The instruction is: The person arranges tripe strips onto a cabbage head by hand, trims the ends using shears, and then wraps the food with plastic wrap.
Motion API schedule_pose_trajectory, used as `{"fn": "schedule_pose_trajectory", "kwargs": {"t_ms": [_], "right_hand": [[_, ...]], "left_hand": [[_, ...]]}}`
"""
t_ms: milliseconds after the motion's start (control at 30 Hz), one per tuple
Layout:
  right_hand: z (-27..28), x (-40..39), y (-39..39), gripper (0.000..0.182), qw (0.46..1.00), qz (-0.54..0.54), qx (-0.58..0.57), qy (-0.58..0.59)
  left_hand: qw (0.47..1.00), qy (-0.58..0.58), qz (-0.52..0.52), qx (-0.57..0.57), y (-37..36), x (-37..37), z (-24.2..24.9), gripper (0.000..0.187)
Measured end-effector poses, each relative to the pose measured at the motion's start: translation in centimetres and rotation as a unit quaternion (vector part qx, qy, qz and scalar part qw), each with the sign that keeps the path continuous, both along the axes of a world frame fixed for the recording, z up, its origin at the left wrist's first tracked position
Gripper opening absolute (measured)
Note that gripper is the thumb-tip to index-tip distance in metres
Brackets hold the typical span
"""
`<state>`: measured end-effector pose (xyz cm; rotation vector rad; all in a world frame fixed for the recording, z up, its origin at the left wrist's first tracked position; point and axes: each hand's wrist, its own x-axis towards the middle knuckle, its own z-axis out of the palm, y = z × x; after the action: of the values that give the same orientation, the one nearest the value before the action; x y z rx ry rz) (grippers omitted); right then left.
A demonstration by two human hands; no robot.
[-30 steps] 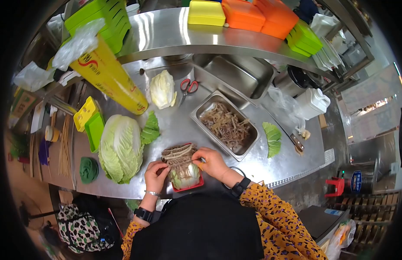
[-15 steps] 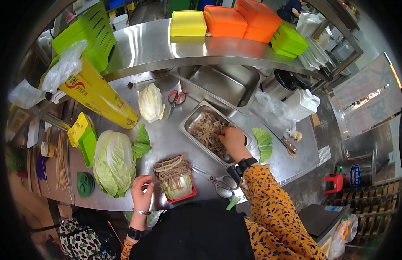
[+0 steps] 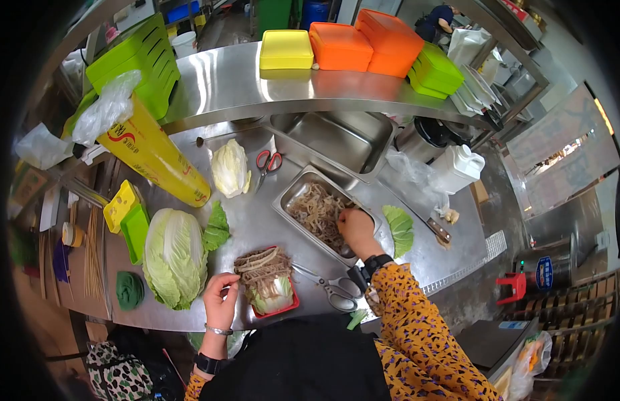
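My right hand (image 3: 358, 232) reaches into a steel pan (image 3: 281, 208) of brown shredded strips (image 3: 315, 208), its fingers closed among them; the fingertips are partly hidden. My left hand (image 3: 221, 301) hovers just left of a small red tray (image 3: 276, 311), fingers curled in and nothing visible between them. On that tray lies a piece of pale green cabbage (image 3: 272, 297) with a layer of brown strips (image 3: 263, 265) on top. Kitchen scissors with grey handles (image 3: 343, 294) rest between the tray and my right forearm. A whole napa cabbage (image 3: 175, 259) sits left of my left hand.
Behind the pan is a larger steel basin (image 3: 337, 137). Red-handled scissors (image 3: 269, 161) and a peeled cabbage (image 3: 230, 168) lie farther back. A knife (image 3: 438, 230) and a cabbage leaf (image 3: 398, 230) are at right. A raised shelf (image 3: 236, 87) holds coloured boxes. A yellow roll (image 3: 159, 160) leans at left.
The view has shifted slightly. My left hand's fingers have drawn closer together near the red tray. My right hand stays in the pan among the strips.
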<state>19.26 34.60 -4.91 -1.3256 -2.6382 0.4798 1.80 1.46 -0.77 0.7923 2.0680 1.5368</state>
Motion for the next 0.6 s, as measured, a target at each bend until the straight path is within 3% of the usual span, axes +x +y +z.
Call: {"fn": "schedule_pose_trajectory", "kwargs": {"t_ms": [167,233,300,367,500,600], "right_hand": [[1.5,2.7,-1.6,0.017,0.987,0.092,-0.113,0.063],[2.4,3.5,-0.7,0.015,0.984,-0.025,-0.009,0.173],[3.1,3.7,1.0,0.023,0.979,-0.042,0.02,0.196],[2.8,3.3,2.6,0.031,0.977,-0.013,0.142,0.161],[1.1,2.1,4.3,0.028,0.985,0.055,0.064,0.152],[1.6,2.3,4.5,0.016,0.978,0.023,0.098,0.183]], "left_hand": [[1.0,0.002,0.008,0.008,-1.3,-0.4,-0.8,0.014],[1.0,-0.004,0.01,0.012,-1.8,-0.3,-1.2,0.013],[1.0,-0.027,0.008,0.008,-2.1,-0.2,-1.5,0.013],[1.0,-0.027,0.006,-0.004,-1.8,0.0,-1.1,0.013],[0.999,-0.042,0.003,-0.01,-1.3,0.4,-0.4,0.011],[1.0,-0.027,0.002,-0.016,-1.7,0.1,-0.5,0.01]]}}
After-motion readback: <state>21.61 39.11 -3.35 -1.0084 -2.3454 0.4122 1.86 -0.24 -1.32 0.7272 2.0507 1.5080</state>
